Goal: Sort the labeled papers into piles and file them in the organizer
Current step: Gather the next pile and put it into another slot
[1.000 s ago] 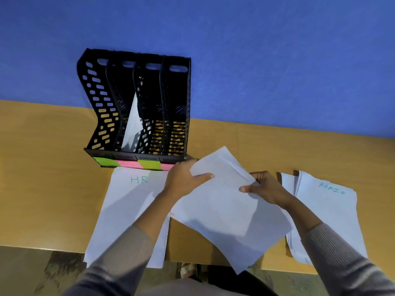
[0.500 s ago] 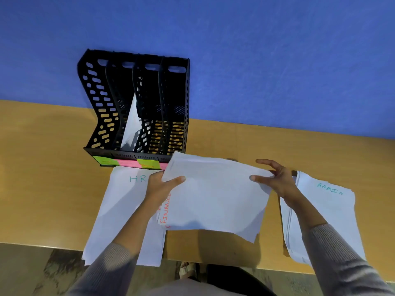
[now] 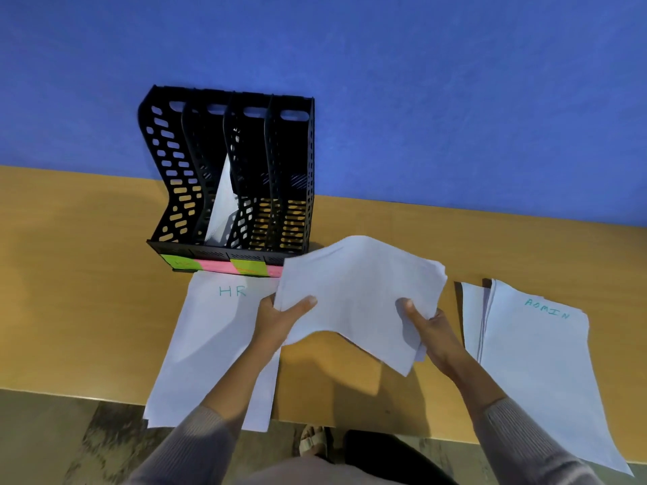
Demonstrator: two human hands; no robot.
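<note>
Head view: paper stack (image 3: 353,292) gripped between left hand (image 3: 276,320) and right hand (image 3: 430,330).

Moderately bright, even indoor light from overhead; held sheets (image 3: 357,292) throw a soft shadow onto the surface (image 3: 70,274) right under them. Far edge of the held sheets smeared by motion blur, the rest fairly sharp. Wide-angle lens bows the surface's edges; wall (image 3: 455,99) darkens toward top corners.
</note>
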